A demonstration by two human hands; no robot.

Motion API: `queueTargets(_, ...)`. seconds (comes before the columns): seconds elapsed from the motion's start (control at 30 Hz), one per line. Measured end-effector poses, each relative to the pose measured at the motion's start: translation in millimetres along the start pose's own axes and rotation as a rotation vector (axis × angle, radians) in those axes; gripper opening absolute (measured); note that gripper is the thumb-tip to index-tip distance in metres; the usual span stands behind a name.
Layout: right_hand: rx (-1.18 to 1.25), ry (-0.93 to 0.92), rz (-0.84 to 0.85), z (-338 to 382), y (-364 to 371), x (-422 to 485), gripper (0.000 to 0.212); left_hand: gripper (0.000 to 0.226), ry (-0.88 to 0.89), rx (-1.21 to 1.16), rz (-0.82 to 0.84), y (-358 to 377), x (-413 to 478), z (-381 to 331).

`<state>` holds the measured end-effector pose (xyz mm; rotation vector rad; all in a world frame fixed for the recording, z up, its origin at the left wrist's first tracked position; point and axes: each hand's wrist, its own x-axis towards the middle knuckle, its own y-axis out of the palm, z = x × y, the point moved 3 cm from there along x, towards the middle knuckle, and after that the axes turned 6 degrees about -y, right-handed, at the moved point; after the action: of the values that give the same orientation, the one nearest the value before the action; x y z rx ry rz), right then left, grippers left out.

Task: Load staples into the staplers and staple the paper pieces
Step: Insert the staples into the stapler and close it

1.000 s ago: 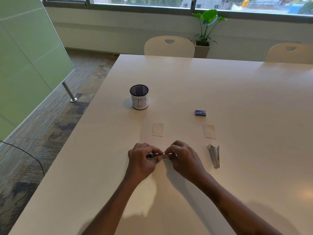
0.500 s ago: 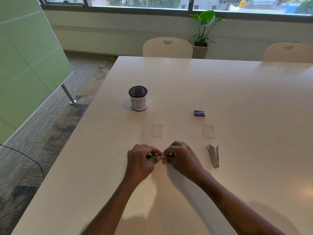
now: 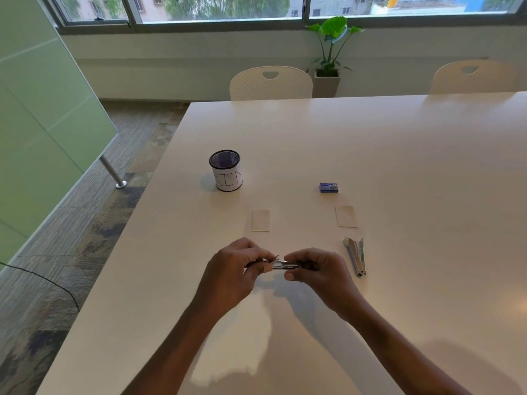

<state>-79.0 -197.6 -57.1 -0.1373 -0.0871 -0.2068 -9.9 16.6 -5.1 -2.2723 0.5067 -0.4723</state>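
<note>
Loading step: left hand (image 3: 233, 269) and right hand (image 3: 316, 270) both pinched stapler (image 3: 285, 264), left of second stapler (image 3: 356, 256). Next, likely: seat staples, close.

We show a pale table (image 3: 399, 155). On it stand a paper-wrapped mesh cup (image 3: 226, 173) and a blue staple box (image 3: 328, 187). Nearer us lie the left paper piece (image 3: 260, 220), the right paper piece (image 3: 346, 216) and a splayed stapler (image 3: 356, 255).
</note>
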Motion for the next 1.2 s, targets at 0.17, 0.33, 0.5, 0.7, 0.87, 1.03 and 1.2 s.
queueTargets(0.17, 0.209, 0.017, -0.042, 1, 4, -11, 0.035, 0.024, 0.129, 0.126, 0.001, -18, 0, -21)
queueTargets(0.33, 0.292, 0.068, -0.055, 1, 12, -20, 0.034, 0.024, 0.244, 0.281, 0.047, -26, 0, -37)
queueTargets(0.5, 0.314, 0.086, -0.068, 4, 16, -26, 0.033, 0.025, 0.252, 0.315, 0.071, -31, 1, -43)
queueTargets(0.7, 0.303, 0.075, -0.100, 13, 10, -29, 0.033, 0.027, 0.227, 0.256, 0.061, -35, -4, -44)
queueTargets(0.87, 0.281, 0.057, -0.104, 21, 5, -31, 0.032, 0.017, 0.274, 0.256, 0.078, -35, -7, -46)
queueTargets(1.03, 0.231, 0.037, -0.106, 29, 2, -32, 0.033, 0.018, 0.280, 0.265, 0.071, -35, -11, -49)
queueTargets(1.2, 0.242, 0.028, -0.099, 32, -1, -33, 0.033, 0.030, 0.256, 0.255, 0.084, -36, -14, -49)
